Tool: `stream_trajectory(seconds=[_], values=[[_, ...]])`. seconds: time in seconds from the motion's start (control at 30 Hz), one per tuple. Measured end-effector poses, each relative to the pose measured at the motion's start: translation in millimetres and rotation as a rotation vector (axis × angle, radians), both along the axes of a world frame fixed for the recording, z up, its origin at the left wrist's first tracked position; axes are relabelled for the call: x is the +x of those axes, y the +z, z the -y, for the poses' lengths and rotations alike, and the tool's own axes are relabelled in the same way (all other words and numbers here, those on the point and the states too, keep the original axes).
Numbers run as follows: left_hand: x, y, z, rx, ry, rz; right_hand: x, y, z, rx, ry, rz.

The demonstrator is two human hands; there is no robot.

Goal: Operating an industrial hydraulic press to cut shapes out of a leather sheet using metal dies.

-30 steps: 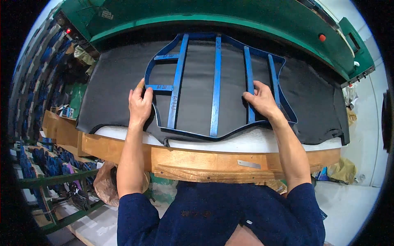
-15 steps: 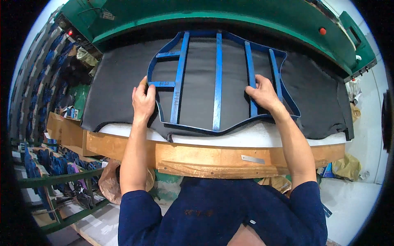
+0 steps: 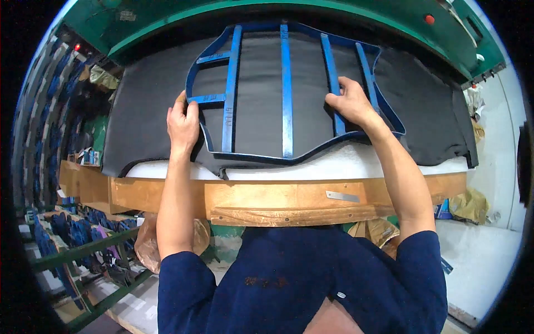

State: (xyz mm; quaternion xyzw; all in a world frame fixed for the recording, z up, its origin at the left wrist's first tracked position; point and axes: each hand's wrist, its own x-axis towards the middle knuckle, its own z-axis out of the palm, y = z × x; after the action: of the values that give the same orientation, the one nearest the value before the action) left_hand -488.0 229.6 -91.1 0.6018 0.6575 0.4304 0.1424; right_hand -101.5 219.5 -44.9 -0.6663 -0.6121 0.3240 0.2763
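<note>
Big green machine (image 3: 311, 14) across the top of the frame, wooden bench edge (image 3: 289, 197) across the middle. Dark grey sheet (image 3: 139, 111) spread flat on a white pad (image 3: 356, 164). Blue metal frame (image 3: 286, 94) lying on the sheet, upper middle. Left hand (image 3: 182, 123) gripping the frame's left edge, fingers curled round it. Right hand (image 3: 349, 101) pressing on the bars at the right, fingers bent over them. Racks of blue pieces (image 3: 61, 245) at the lower left.

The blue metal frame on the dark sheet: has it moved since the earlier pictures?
Yes. The blue metal frame has slid away from the person, toward the green machine housing; more dark sheet shows at its near edge.
</note>
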Motion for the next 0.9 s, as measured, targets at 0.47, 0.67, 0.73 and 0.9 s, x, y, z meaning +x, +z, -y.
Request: stream_trajectory(seconds=[0.47,0.67,0.73,0.9], values=[[-2.7,-0.2,-2.0,0.005,-0.091,0.049,-5.7,-1.8,0.9,0.078,-0.059,0.179],[-7.9,-10.2,-8.7,0.029,-0.107,0.067,-6.0,-0.6,4.7,0.039,-0.140,0.217],[-5.0,-5.0,-6.2,0.027,-0.145,0.099,-3.8,1.1,4.2,0.008,-0.110,0.198],[-5.3,-5.5,-5.3,-0.031,-0.138,0.118,-8.9,0.7,3.9,-0.018,-0.135,0.210]])
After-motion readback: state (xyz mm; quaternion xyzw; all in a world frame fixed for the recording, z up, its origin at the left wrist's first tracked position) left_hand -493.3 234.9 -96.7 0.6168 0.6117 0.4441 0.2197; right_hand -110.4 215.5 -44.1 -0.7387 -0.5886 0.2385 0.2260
